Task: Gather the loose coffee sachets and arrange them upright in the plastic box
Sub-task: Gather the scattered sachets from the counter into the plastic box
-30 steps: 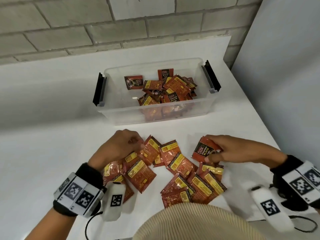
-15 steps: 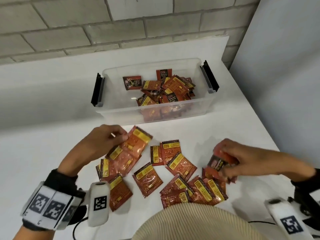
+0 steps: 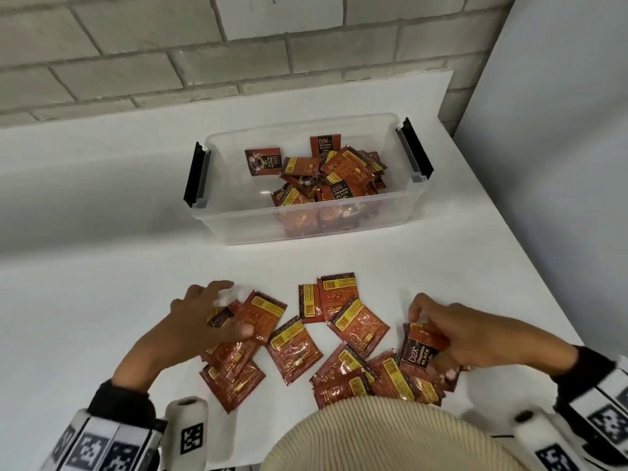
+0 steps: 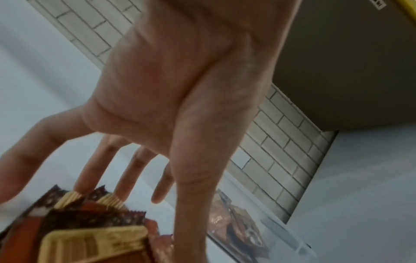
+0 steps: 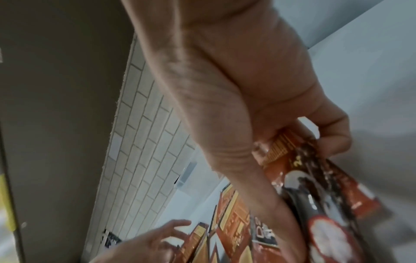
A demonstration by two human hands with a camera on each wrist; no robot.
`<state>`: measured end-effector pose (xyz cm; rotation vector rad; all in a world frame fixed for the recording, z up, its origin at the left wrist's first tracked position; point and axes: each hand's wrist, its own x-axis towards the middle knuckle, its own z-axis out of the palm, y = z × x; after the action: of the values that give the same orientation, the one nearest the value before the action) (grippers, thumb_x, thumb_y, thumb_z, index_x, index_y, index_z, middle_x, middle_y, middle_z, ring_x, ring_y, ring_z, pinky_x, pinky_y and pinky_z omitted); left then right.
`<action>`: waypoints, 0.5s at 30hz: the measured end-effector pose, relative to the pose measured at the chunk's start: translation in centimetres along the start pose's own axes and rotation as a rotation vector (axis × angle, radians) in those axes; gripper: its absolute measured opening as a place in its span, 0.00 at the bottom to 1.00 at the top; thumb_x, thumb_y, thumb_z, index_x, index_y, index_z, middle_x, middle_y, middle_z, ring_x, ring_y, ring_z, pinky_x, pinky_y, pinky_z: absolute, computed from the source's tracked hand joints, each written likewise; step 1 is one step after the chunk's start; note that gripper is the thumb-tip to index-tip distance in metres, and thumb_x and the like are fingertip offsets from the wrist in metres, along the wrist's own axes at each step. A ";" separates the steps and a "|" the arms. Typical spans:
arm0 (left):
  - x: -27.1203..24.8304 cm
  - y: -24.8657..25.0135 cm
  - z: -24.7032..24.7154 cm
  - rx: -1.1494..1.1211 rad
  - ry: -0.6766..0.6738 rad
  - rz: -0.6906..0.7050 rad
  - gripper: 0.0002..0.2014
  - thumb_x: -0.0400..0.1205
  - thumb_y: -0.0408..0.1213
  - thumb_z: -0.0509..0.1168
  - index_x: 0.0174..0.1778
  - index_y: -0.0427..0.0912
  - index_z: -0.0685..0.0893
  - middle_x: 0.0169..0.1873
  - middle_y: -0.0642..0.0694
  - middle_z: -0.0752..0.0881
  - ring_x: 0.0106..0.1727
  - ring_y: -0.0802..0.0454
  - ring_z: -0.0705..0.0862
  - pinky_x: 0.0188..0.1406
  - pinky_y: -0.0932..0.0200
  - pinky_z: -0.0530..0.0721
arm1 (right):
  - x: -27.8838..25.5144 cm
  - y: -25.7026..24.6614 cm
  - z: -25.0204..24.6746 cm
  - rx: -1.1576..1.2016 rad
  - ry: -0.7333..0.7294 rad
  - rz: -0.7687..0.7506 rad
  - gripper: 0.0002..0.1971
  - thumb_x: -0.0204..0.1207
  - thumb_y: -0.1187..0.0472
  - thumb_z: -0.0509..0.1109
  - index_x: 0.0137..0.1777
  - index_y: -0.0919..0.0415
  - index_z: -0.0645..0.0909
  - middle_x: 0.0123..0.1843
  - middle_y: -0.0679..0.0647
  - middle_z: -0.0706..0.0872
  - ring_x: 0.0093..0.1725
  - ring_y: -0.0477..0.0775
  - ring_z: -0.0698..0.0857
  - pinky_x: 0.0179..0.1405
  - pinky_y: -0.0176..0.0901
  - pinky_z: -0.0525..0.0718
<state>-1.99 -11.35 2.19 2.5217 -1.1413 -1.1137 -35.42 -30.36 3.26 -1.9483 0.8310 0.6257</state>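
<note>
Head view, left to right: a white table (image 3: 102,283) runs under a grey brick wall (image 3: 136,62), the left hand (image 3: 207,321) pressing spread, straight fingers on loose coffee sachets (image 3: 294,355) at its near edge. Behind them stands the clear plastic box (image 3: 306,226), part-filled with jumbled sachets. At right, before a pale panel (image 3: 560,130), the right hand (image 3: 455,338) pinches a few D2X sachets (image 3: 419,351).

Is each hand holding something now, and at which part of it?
The right hand pinches a small stack of coffee sachets near their upper edge, thumb underneath. The left hand holds nothing; its spread fingers rest on loose sachets on the table.
</note>
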 end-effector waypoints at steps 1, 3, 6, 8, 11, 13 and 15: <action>0.1 -0.1 0.3 0.021 -0.004 -0.008 0.49 0.58 0.70 0.75 0.75 0.66 0.63 0.63 0.53 0.69 0.67 0.46 0.68 0.62 0.42 0.80 | 0.0 0.1 -0.3 0.001 0.003 0.005 0.25 0.68 0.59 0.79 0.58 0.49 0.68 0.49 0.49 0.86 0.45 0.51 0.88 0.36 0.41 0.86; 0.4 0.0 0.9 0.046 0.027 -0.020 0.47 0.65 0.56 0.80 0.77 0.59 0.62 0.61 0.50 0.71 0.67 0.44 0.70 0.63 0.41 0.79 | 0.1 0.2 -1.0 0.017 0.005 -0.003 0.20 0.66 0.58 0.81 0.54 0.52 0.76 0.47 0.51 0.88 0.45 0.55 0.88 0.36 0.44 0.85; 0.6 0.3 0.9 -0.084 -0.002 -0.040 0.40 0.66 0.45 0.82 0.71 0.53 0.68 0.59 0.48 0.77 0.58 0.48 0.80 0.51 0.50 0.86 | -0.2 0.4 -2.3 0.068 0.033 -0.037 0.11 0.66 0.60 0.81 0.46 0.53 0.84 0.43 0.53 0.91 0.43 0.57 0.90 0.37 0.49 0.86; 0.5 0.6 0.3 -0.182 -0.043 -0.044 0.39 0.58 0.52 0.85 0.62 0.50 0.75 0.55 0.46 0.83 0.49 0.50 0.86 0.42 0.56 0.87 | -0.4 0.4 -3.5 0.113 0.060 -0.044 0.10 0.67 0.61 0.81 0.46 0.54 0.86 0.42 0.51 0.92 0.43 0.51 0.90 0.36 0.40 0.86; 0.5 1.0 -0.5 -0.234 -0.043 -0.014 0.39 0.48 0.62 0.84 0.52 0.47 0.82 0.44 0.46 0.89 0.41 0.51 0.90 0.37 0.57 0.87 | -0.6 0.2 -5.2 0.194 0.117 -0.054 0.11 0.68 0.63 0.80 0.50 0.57 0.87 0.44 0.50 0.92 0.43 0.48 0.90 0.38 0.35 0.84; 0.5 1.4 -1.4 -0.264 0.017 -0.016 0.25 0.63 0.50 0.82 0.52 0.45 0.83 0.42 0.46 0.90 0.42 0.49 0.90 0.44 0.51 0.89 | -0.6 -0.1 -6.2 0.237 0.165 -0.069 0.11 0.69 0.64 0.79 0.51 0.59 0.87 0.44 0.50 0.92 0.43 0.48 0.90 0.39 0.35 0.85; 0.8 1.4 -2.5 -0.280 0.085 -0.008 0.18 0.70 0.43 0.79 0.52 0.46 0.82 0.43 0.44 0.90 0.44 0.47 0.89 0.49 0.46 0.88 | -0.6 -0.7 -7.0 0.273 0.183 -0.098 0.11 0.70 0.64 0.78 0.52 0.60 0.86 0.45 0.51 0.93 0.46 0.50 0.91 0.43 0.36 0.86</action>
<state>-0.70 -13.23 4.11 2.3342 -0.8858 -1.0730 -34.60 -36.03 7.33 -1.8000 0.8780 0.2622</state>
